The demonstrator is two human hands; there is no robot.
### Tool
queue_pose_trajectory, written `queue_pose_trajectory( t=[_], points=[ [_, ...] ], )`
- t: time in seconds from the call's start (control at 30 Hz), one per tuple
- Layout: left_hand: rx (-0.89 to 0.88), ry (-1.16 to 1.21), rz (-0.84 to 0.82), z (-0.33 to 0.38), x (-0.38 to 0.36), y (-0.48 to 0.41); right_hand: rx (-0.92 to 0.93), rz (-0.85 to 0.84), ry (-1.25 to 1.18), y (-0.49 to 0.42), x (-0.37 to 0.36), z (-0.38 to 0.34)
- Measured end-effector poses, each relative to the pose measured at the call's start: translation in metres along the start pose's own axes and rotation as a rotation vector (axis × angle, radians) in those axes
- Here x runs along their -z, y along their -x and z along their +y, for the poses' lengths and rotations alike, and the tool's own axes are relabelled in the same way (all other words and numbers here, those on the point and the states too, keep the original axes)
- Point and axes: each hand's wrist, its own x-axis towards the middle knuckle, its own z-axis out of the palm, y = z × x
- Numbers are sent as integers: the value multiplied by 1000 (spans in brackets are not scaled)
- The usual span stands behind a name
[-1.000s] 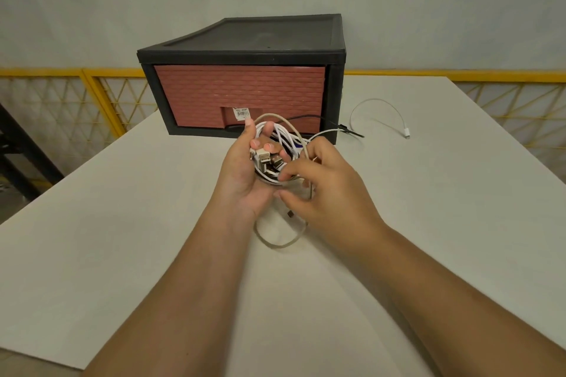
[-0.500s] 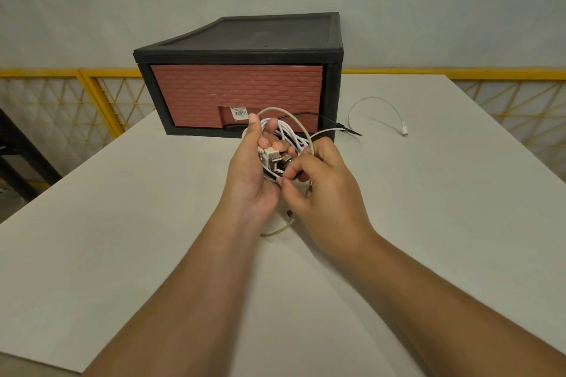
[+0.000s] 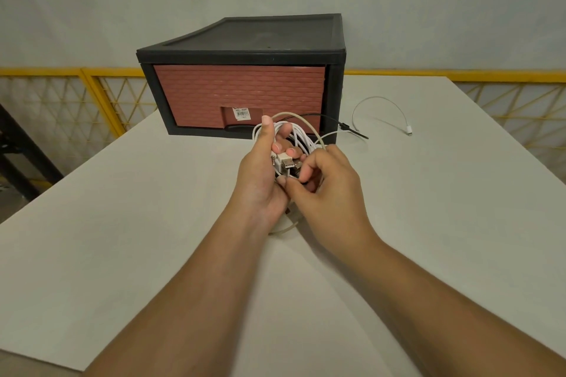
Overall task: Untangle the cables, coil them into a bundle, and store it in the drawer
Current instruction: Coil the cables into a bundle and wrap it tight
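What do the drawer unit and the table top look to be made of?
Drawer unit: likely moulded plastic; matte black frame, reddish front embossed in a brick pattern. Table top: smooth, matte off-white sheet, perhaps laminate; hard to say.

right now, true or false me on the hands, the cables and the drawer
1. The drawer is shut. True.
2. The left hand is empty. False: it grips the cable bundle.
3. The right hand pinches at the bundle too. True.
4. The loose white cable end hangs off the edge of the table. False: it lies flat on the table, to the right of the drawer.
5. The bundle is already stored. False: both hands hold it in front of the shut drawer.
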Motion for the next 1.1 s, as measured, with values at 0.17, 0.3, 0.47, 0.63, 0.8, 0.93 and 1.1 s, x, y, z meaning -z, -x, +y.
queue_pose_trajectory(
  t=[0.17,0.3,0.47,0.63,0.8,0.93,1.1],
  points=[
    [5,-7,21,1,7,-5,-95,-202,-79,-11,11,-1],
    [47,-92,-11,4,9,-5,-314,-324,-324,-19,34,-2],
    [147,-142,-163,4,11,-2,-518,-63,-419,-37,45,3],
    [191,-130,-263,4,7,2,-383,-77,-69,-44,57,27],
    [167,-59,-226,9,9,2,-194,-198,338,-36,48,33],
    [218,-95,-252,9,11,2,-161,-104,429,-38,48,34],
    [246,-129,-289,8,9,5,-172,-99,451,-39,48,36]
  ],
)
